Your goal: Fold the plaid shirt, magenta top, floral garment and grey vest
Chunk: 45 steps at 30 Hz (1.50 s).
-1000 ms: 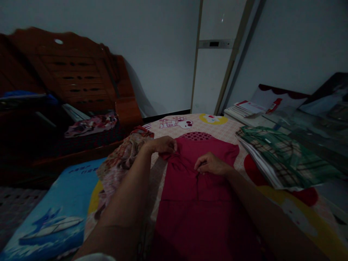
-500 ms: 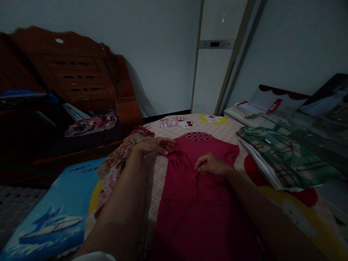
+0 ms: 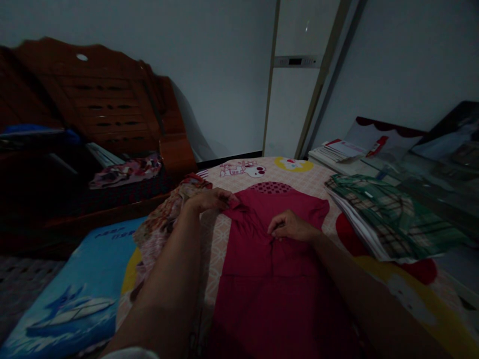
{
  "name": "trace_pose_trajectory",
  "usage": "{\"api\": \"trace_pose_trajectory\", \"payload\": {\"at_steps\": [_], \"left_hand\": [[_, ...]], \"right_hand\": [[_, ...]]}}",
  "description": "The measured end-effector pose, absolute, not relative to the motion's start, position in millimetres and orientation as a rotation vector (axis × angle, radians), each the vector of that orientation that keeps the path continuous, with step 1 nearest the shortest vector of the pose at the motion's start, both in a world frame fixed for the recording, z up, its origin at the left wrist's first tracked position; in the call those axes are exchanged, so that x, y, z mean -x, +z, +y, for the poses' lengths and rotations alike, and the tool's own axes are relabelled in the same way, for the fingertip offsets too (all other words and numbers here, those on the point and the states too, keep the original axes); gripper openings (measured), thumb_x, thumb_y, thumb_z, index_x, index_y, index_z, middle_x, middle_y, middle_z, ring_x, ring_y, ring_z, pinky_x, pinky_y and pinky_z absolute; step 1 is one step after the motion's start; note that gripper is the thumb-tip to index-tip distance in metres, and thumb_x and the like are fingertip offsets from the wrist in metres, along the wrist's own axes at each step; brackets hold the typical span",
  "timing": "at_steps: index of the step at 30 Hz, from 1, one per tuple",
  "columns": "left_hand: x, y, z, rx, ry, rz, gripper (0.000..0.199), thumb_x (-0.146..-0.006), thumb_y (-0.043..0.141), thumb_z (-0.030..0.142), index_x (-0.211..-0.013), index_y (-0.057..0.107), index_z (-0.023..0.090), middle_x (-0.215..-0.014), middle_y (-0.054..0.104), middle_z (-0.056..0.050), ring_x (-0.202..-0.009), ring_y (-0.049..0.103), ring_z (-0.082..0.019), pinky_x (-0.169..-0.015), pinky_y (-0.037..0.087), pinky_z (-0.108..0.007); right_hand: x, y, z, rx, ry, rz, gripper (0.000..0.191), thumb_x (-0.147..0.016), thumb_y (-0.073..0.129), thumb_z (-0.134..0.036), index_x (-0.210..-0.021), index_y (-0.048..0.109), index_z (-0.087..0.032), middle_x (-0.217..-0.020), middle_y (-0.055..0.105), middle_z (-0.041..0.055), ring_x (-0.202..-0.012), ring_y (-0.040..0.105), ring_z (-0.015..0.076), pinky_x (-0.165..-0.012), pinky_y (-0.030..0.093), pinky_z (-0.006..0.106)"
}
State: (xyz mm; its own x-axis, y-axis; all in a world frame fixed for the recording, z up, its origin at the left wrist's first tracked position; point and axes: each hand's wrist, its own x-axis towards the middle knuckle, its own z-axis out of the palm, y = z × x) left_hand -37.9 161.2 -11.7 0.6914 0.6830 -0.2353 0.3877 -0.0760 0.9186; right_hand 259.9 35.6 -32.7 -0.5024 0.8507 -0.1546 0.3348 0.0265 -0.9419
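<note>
Pink dress [image 3: 269,304] lying on patterned cloth [image 3: 318,180], left hand [image 3: 211,199] pinching its shoulder [image 3: 236,205], right hand [image 3: 291,227] pinching its chest [image 3: 262,244], both grips closing narrowly (wrinkles [image 3: 251,220] running between), skirt [image 3: 269,319] spreading below.

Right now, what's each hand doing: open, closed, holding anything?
Left hand: closed, pinching the pink garment at its shoulder edge.
Right hand: fingers closed, fingertips at the garment's front; can't tell whether they grip it.
</note>
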Motion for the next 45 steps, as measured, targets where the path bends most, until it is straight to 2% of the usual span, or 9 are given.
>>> {"api": "trace_pose_trajectory", "payload": {"at_steps": [8, 15, 21, 30, 34, 36, 39, 42, 45], "left_hand": [[23, -22, 165, -1.723, 0.439, 1.061, 0.025, -0.062, 0.073, 0.037, -0.072, 0.068, 0.015, -0.06, 0.059, 0.003, -0.053, 0.045, -0.008, -0.049, 0.032, -0.019], [11, -9, 162, -1.906, 0.507, 1.153, 0.018, -0.068, 0.066, 0.032, -0.069, 0.066, 0.015, -0.055, 0.055, 0.003, -0.052, 0.044, -0.009, -0.051, 0.033, -0.02], [-44, 27, 137, -2.439, 0.709, 1.342, 0.015, -0.073, 0.066, 0.022, -0.082, 0.076, 0.017, -0.082, 0.071, -0.006, -0.078, 0.06, -0.019, -0.077, 0.043, -0.028], [-109, -15, 99, -2.549, 0.591, 0.795, 0.021, -0.08, 0.054, 0.01, -0.086, 0.074, 0.014, -0.086, 0.073, -0.008, -0.077, 0.063, -0.018, -0.074, 0.046, -0.028], [-102, -15, 108, -2.474, 0.614, 0.642, 0.029, -0.081, 0.055, 0.011, -0.101, 0.073, 0.017, -0.102, 0.074, -0.007, -0.091, 0.065, -0.018, -0.084, 0.048, -0.027], [-89, -7, 120, -2.392, 0.748, 0.67, 0.03, -0.082, 0.056, 0.014, -0.107, 0.072, 0.018, -0.109, 0.072, -0.006, -0.098, 0.064, -0.017, -0.089, 0.047, -0.027], [-57, -2, 145, -2.225, 0.958, 1.076, 0.027, -0.081, 0.056, 0.015, -0.102, 0.073, 0.015, -0.1, 0.073, -0.008, -0.094, 0.065, -0.019, -0.086, 0.047, -0.027], [-22, -13, 165, -1.95, 0.994, 1.616, 0.019, -0.078, 0.057, 0.016, -0.089, 0.072, 0.013, -0.08, 0.072, -0.009, -0.084, 0.067, -0.022, -0.078, 0.048, -0.028], [-2, -31, 175, -1.693, 0.837, 1.748, 0.014, -0.078, 0.057, 0.019, -0.082, 0.069, 0.013, -0.068, 0.069, -0.008, -0.068, 0.065, -0.02, -0.066, 0.047, -0.027]], "right_hand": [[-260, -34, 35, 1.191, 1.508, -1.836, 0.014, -0.064, 0.066, -0.022, -0.075, 0.073, -0.016, -0.064, 0.068, 0.0003, -0.053, 0.056, 0.0105, -0.052, 0.042, 0.022], [-258, -17, 33, 1.16, 1.448, -1.892, 0.015, -0.065, 0.069, -0.023, -0.077, 0.075, -0.016, -0.07, 0.07, 0.002, -0.06, 0.059, 0.0117, -0.056, 0.043, 0.022], [-257, 6, 23, 1.063, 1.501, -2.053, 0.019, -0.069, 0.073, -0.026, -0.084, 0.077, -0.015, -0.072, 0.072, 0.0026, -0.063, 0.06, 0.0123, -0.057, 0.043, 0.021], [-253, -5, 22, 1.084, 1.758, -1.989, 0.017, -0.067, 0.074, -0.023, -0.083, 0.076, -0.016, -0.068, 0.071, 0.0013, -0.058, 0.062, 0.011, -0.053, 0.046, 0.019], [-256, -8, 24, 1.094, 1.783, -1.984, 0.02, -0.069, 0.074, -0.027, -0.086, 0.075, -0.015, -0.065, 0.069, 0.0011, -0.054, 0.061, 0.0106, -0.051, 0.047, 0.02], [-258, -8, 26, 1.117, 1.702, -1.949, 0.023, -0.073, 0.072, -0.034, -0.086, 0.074, -0.015, -0.063, 0.068, 0.0016, -0.051, 0.059, 0.0107, -0.048, 0.046, 0.021], [-263, -10, 32, 1.171, 1.352, -1.793, 0.029, -0.079, 0.067, -0.041, -0.088, 0.072, -0.014, -0.065, 0.068, 0.003, -0.053, 0.059, 0.0116, -0.049, 0.046, 0.022], [-268, -12, 39, 1.213, 0.92, -1.72, 0.023, -0.08, 0.064, -0.035, -0.089, 0.073, -0.016, -0.08, 0.072, 0.0062, -0.069, 0.064, 0.0155, -0.064, 0.052, 0.028], [-272, -17, 43, 1.214, 0.653, -1.844, 0.018, -0.083, 0.061, -0.028, -0.092, 0.074, -0.018, -0.095, 0.074, 0.008, -0.089, 0.066, 0.0199, -0.083, 0.051, 0.035]]}}
